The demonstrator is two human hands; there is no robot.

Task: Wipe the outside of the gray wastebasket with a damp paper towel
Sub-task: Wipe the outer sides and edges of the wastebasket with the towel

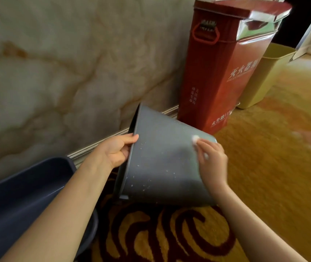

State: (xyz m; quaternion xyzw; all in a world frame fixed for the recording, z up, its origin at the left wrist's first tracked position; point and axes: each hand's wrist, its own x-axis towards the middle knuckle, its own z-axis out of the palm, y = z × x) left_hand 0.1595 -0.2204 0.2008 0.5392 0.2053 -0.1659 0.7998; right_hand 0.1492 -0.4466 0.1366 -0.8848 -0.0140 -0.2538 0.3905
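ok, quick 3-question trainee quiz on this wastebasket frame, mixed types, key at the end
1. True or false: the gray wastebasket stands upright on the carpet.
2. Which hand presses the paper towel to the basket's side? A) left hand B) right hand
3. Fill in: the left hand grips the basket at its ____.

Key
1. False: it is tipped on its side, opening toward the wall.
2. B
3. rim
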